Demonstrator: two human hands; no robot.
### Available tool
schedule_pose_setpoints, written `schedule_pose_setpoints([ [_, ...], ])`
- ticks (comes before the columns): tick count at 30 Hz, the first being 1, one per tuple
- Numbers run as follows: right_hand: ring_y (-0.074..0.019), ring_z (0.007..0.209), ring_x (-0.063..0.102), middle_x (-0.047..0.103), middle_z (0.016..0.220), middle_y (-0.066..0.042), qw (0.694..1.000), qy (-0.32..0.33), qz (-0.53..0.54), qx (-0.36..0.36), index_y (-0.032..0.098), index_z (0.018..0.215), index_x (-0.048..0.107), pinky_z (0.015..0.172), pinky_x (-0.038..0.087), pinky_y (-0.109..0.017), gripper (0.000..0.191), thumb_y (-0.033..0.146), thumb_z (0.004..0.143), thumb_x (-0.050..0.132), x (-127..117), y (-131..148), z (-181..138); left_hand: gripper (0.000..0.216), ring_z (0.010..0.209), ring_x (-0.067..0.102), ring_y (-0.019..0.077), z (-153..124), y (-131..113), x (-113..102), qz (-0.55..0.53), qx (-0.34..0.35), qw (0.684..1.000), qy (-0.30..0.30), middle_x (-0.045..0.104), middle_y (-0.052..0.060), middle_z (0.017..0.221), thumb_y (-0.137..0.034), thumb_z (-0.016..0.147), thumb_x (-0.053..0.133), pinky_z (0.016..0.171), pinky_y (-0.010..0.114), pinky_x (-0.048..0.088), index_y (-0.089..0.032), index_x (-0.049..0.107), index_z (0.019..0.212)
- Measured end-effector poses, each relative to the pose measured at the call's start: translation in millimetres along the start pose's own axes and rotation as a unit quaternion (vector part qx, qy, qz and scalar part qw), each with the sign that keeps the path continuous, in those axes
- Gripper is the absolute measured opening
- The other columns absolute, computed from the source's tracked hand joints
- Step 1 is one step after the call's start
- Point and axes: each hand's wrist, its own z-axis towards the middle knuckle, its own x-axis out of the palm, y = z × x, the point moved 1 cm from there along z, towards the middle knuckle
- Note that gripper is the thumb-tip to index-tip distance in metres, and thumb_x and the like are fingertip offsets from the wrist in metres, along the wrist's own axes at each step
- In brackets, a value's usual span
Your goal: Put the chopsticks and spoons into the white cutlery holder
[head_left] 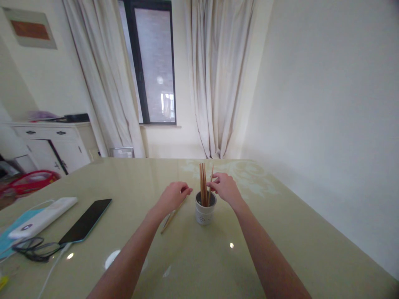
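Table point(299, 241): glossy, pale green, faint scrollwork at its far side; bears all items below.
Right hand point(227, 187): thumb and fingertips pinched on a pale stick point(210, 194) standing in the cup.
Left hand point(174, 194): fingers curled, over the far end of a lying stick point(167, 224); whether it grips, cannot tell.
White device point(43, 218): at left, beside the phone; round dark mark, too small to read.
Phone point(85, 221): dark screen up, cable at near end.
Cup point(204, 216): white, upright, between the hands; dotted pattern on wall.
Brown sticks point(203, 185): bundle in cup, long axes near vertical, tops leaning slightly left.
Pale stick: near vertical, top leaning slightly right.
Lying stick: left of cup, slanting from near left to far right.
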Motion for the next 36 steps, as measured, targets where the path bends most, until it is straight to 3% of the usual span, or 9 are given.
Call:
schedule_pose_setpoints([
  [4,-0.0187,0.077,0.079,0.082,0.082,-0.005,1.0,0.013,-0.005,-0.001,0.018,0.102,0.076,0.073,0.055,-0.026,0.018,0.03,0.088,0.078,-1,-2,0,0.017,0.088,0.074,0.0247,-3,24,9,0.153,-0.081,0.978,0.116,0.079,0.01,0.095,-0.031,0.09,0.063,0.073,0.031,0.049,-0.022,0.076,0.084],
  [6,-0.0188,0.078,0.079,0.082,0.082,-0.005,1.0,0.014,-0.013,-0.005,0.018,0.099,0.076,0.072,0.055,-0.025,0.017,0.032,0.089,0.077,-2,-1,0,0.013,0.095,0.075,0.0275,-5,28,16,0.177,-0.1,0.97,0.136,0.079,0.012,0.104,-0.025,0.086,0.066,0.075,0.032,0.051,-0.022,0.077,0.091],
  [13,-0.0173,0.077,0.077,0.08,0.08,-0.003,0.999,0.01,-0.018,-0.038,0.02,0.094,0.077,0.072,0.052,-0.024,0.011,0.027,0.093,0.069,-1,-2,2,0.023,0.106,0.074,0.0335,-7,24,26,0.202,-0.119,0.965,0.122,0.076,0.02,0.116,-0.019,0.09,0.055,0.084,0.041,0.056,-0.017,0.074,0.104],
  [20,-0.0147,0.075,0.074,0.079,0.082,-0.001,0.997,0.016,-0.008,-0.07,0.021,0.09,0.077,0.071,0.05,-0.022,0.022,0.02,0.097,0.056,3,3,0,0.024,0.109,0.073,0.0363,-9,22,31,0.209,-0.117,0.963,0.12,0.076,0.022,0.115,-0.02,0.09,0.056,0.086,0.043,0.056,-0.015,0.073,0.106],
  [25,-0.0157,0.077,0.072,0.079,0.088,-0.003,0.997,-0.003,-0.016,-0.078,0.02,0.099,0.079,0.071,0.049,-0.023,0.024,0.02,0.097,0.055,5,6,-2,0.02,0.103,0.075,0.0356,-7,20,36,0.188,-0.098,0.97,0.119,0.078,0.019,0.108,-0.021,0.085,0.059,0.082,0.041,0.055,-0.018,0.075,0.096],
  [30,-0.0164,0.076,0.072,0.079,0.09,-0.004,0.996,-0.003,-0.019,-0.083,0.02,0.097,0.079,0.072,0.048,-0.025,0.024,0.02,0.098,0.055,8,3,0,0.016,0.087,0.075,0.0272,-2,21,21,0.132,-0.081,0.981,0.116,0.08,0.011,0.092,-0.027,0.082,0.06,0.071,0.031,0.049,-0.02,0.074,0.081],
  [34,-0.0171,0.077,0.072,0.079,0.091,-0.004,0.996,-0.013,-0.013,-0.083,0.021,0.098,0.078,0.073,0.049,-0.026,0.022,0.021,0.098,0.056,5,3,1,0.021,0.079,0.071,0.0235,-3,15,-8,0.024,-0.046,0.998,0.039,0.077,0.008,0.082,-0.033,0.086,0.058,0.066,0.03,0.044,-0.018,0.069,0.077],
  [36,-0.0183,0.079,0.071,0.079,0.091,-0.005,0.995,-0.049,-0.006,-0.084,0.021,0.1,0.076,0.075,0.049,-0.028,0.02,0.024,0.098,0.056,0,8,-2,0.018,0.075,0.069,0.0214,-6,7,-21,-0.05,-0.019,0.999,-0.007,0.076,0.007,0.08,-0.033,0.086,0.058,0.065,0.029,0.044,-0.019,0.066,0.078],
])
